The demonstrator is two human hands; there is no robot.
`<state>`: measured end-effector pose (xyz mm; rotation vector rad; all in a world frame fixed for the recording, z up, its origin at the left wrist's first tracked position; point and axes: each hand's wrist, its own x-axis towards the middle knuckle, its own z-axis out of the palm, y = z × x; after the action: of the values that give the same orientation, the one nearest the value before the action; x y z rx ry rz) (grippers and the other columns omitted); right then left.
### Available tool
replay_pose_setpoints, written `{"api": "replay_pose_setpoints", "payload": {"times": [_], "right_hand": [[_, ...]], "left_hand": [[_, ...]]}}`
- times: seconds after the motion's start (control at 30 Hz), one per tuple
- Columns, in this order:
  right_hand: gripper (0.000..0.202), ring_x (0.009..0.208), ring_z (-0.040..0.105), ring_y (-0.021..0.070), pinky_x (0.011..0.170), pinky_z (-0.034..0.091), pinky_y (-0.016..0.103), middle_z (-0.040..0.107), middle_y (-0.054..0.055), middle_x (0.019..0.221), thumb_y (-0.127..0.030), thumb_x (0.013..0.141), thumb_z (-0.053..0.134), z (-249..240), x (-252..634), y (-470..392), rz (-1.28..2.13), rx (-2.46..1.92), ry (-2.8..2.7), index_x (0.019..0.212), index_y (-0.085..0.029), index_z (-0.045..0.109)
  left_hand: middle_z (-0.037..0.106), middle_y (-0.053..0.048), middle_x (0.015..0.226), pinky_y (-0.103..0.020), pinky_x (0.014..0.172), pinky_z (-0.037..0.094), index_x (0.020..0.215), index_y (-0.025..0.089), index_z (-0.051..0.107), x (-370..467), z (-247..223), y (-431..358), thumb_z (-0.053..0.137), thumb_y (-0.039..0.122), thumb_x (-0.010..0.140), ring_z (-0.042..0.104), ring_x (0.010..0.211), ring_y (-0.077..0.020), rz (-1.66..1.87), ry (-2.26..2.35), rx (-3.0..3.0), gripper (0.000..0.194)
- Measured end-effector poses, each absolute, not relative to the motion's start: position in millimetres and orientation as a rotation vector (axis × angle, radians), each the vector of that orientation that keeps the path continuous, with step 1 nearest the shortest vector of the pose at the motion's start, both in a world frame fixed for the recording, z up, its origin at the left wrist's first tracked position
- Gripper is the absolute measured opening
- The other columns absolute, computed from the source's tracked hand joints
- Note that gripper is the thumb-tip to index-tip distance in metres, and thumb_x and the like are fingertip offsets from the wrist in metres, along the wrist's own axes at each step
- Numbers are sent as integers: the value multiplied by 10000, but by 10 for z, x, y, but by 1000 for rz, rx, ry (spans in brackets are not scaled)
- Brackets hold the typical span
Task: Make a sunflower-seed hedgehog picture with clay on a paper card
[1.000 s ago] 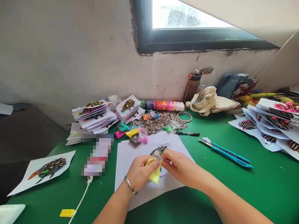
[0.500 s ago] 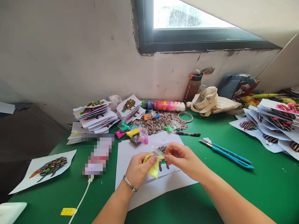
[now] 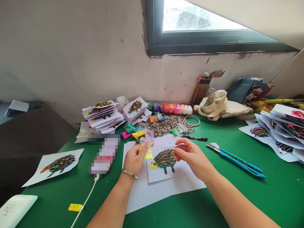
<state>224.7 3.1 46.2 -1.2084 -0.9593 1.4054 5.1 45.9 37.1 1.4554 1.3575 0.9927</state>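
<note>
Pinched in my left hand (image 3: pixel 135 158) is a small clear bag of pale yellow clay (image 3: pixel 148 153). My right hand (image 3: pixel 187 155) has thumb and forefinger pressed together at the right edge of the seed picture; what they hold, if anything, is too small to make out. Between and below my hands lies a white card (image 3: pixel 160 177) with a hedgehog of striped seeds (image 3: pixel 164 158) on green clay, with a yellow face and dark legs. It rests on larger white sheets (image 3: pixel 137 198).
Clay bags (image 3: pixel 140 134), loose seeds (image 3: pixel 163 125), a tape ring (image 3: pixel 192 121) and a pen (image 3: pixel 194 138) lie behind. A blue cutter (image 3: pixel 237 161) and stacked cards (image 3: pixel 285 126) are right. Left are card stacks (image 3: pixel 104 118), a seed picture (image 3: pixel 61 164) and a white cable (image 3: pixel 86 202).
My hands have moved apart, the left drawing the yellow clay bag up and left off the card. The hedgehog picture is now uncovered. The whole view has shifted slightly.
</note>
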Motion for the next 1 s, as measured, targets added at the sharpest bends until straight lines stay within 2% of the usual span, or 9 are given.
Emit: {"api": "replay_pose_setpoints", "payload": {"times": [0.1, 0.23, 0.4, 0.53, 0.7, 0.83, 0.93, 1.0], "right_hand": [[359, 675, 579, 140, 664, 458, 300, 659, 33, 797, -374, 744, 687, 446, 2249, 34, 1411, -1231, -972, 1041, -186, 619], [314, 682, 571, 151, 663, 453, 305, 648, 52, 782, -420, 746, 677, 428, 2253, 29, 1381, -1247, -1023, 907, -152, 665], [306, 535, 453, 96, 520, 358, 244, 541, -9, 646, -472, 786, 616, 420, 2307, 53, 1180, -1320, -1066, 751, -170, 586], [328, 476, 374, 76, 455, 281, 227, 475, -33, 587, -494, 790, 602, 420, 2346, 87, 1170, -1347, -1021, 718, -179, 545], [337, 574, 494, 110, 545, 408, 255, 564, 11, 689, -458, 741, 670, 414, 2333, 93, 1269, -1258, -1009, 895, -158, 651], [382, 677, 607, 159, 662, 498, 312, 647, 65, 798, -457, 679, 726, 426, 2292, 82, 1421, -1223, -932, 892, -145, 668], [332, 617, 617, 154, 596, 491, 294, 652, 51, 747, -457, 696, 708, 452, 2268, 75, 1452, -1228, -951, 813, -153, 643], [311, 504, 553, 114, 497, 424, 250, 624, 18, 655, -463, 734, 666, 465, 2267, 76, 1406, -1238, -1015, 725, -159, 604]], "left_hand": [[536, 35, 605, -213, 512, 323, 809, 172, 685, 23, 360, 475, 537, 535, 801, 448, 582, -128, 962, 1458, 1530, 391], [543, 24, 615, -216, 518, 329, 818, 163, 689, 12, 327, 488, 516, 535, 805, 455, 587, -133, 921, 1508, 1586, 411], [546, 19, 608, -217, 511, 336, 821, 160, 699, 27, 318, 476, 512, 545, 794, 462, 579, -135, 911, 1539, 1592, 429], [544, 20, 597, -218, 506, 333, 808, 167, 704, 37, 342, 471, 502, 551, 790, 461, 567, -134, 904, 1573, 1629, 434], [569, 14, 592, -224, 506, 330, 789, 179, 711, -12, 397, 536, 485, 538, 795, 487, 575, -144, 864, 1684, 1692, 425], [627, -5, 617, -239, 547, 370, 849, 198, 727, -42, 448, 630, 541, 489, 768, 554, 616, -171, 773, 1789, 1756, 355], [673, -27, 679, -269, 614, 413, 930, 228, 723, -35, 475, 707, 557, 445, 764, 602, 678, -207, 715, 1854, 1822, 320], [697, -49, 748, -306, 672, 434, 996, 239, 707, -26, 486, 747, 548, 428, 774, 622, 743, -240, 708, 1902, 1869, 332]]}}
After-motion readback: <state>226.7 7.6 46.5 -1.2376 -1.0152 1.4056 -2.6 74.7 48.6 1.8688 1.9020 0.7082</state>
